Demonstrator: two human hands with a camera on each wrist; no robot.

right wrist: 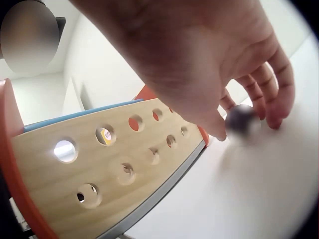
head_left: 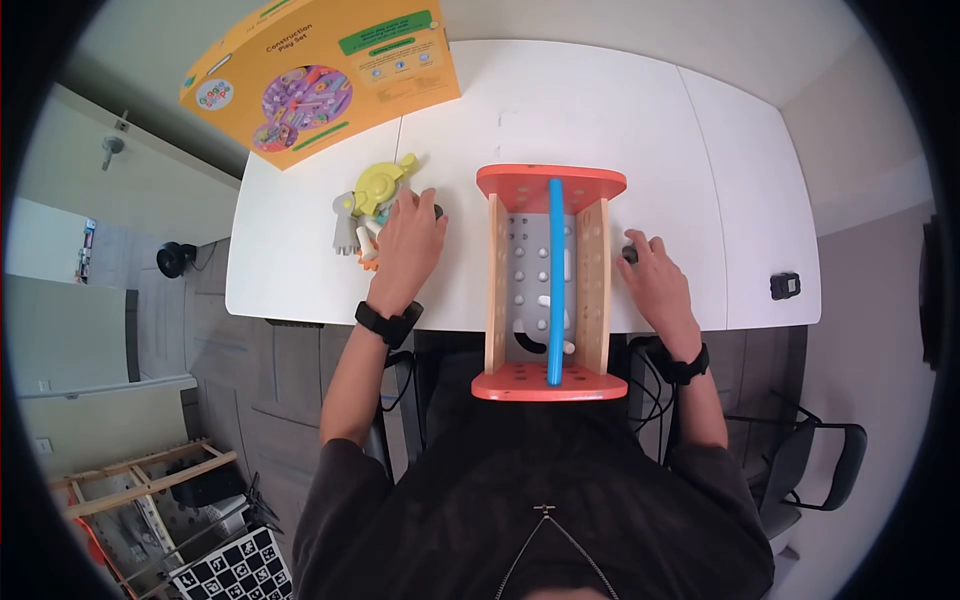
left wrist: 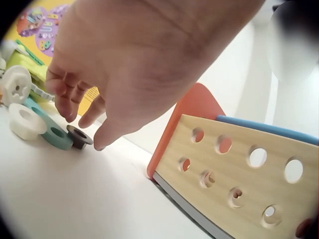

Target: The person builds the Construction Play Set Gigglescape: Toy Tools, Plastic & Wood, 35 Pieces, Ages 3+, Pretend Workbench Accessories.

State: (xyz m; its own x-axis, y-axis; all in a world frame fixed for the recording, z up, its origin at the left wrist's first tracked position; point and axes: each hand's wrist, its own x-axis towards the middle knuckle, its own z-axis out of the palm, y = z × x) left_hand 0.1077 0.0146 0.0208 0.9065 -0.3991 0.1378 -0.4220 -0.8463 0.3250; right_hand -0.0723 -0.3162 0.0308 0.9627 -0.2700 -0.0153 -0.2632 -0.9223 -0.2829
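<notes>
My right hand [head_left: 658, 285] pinches a dark, round piece [right wrist: 242, 120] between thumb and fingers, just right of the toy toolbox; its details are blurred. Over on the left, my left hand [head_left: 408, 245] reaches down with loosely bent fingers. Its thumb and fingertips come right beside a dark grey flanged piece [left wrist: 79, 136] standing on the table. A teal strip with holes [left wrist: 55, 135] and a white ring-shaped piece [left wrist: 26, 122] lie close by. Between the hands stands the toolbox [head_left: 600, 290], with wooden sides full of holes, red ends and a blue bar handle [head_left: 556, 285].
Beyond the left hand lie a yellow-green toy piece [head_left: 380, 186] and a grey toothed piece [head_left: 345, 228]. A large yellow play-set box [head_left: 400, 75] stands at the back left. A small black device [head_left: 785, 286] sits near the table's right edge.
</notes>
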